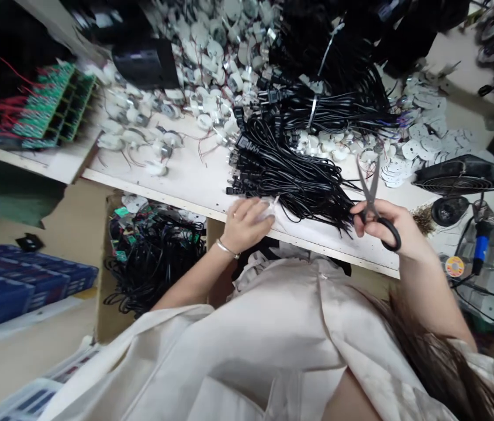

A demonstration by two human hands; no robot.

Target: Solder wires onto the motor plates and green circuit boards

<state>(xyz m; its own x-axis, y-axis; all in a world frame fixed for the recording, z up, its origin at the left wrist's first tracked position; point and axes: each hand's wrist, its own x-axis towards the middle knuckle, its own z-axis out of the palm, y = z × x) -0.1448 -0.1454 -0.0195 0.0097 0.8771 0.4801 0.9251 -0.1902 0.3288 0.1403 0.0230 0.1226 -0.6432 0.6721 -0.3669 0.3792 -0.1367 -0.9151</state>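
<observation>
From the head camera, the left hand (244, 225) lies half-curled over a small white scrap (268, 209) at the tabletop's (338, 245) near edge; whether it pinches the scrap cannot be told. The right hand (387, 225) is closed around the finger loops of black-handled scissors (372, 196), their blades parted and pointing away from the person, just beside the ends of a bundle of black power cords (290, 175). The cords spread almost to the near edge, leaving little room in front. Small white motors (141, 128) crowd the far side, and a cardboard box (106, 292) of cables sits below the edge.
</observation>
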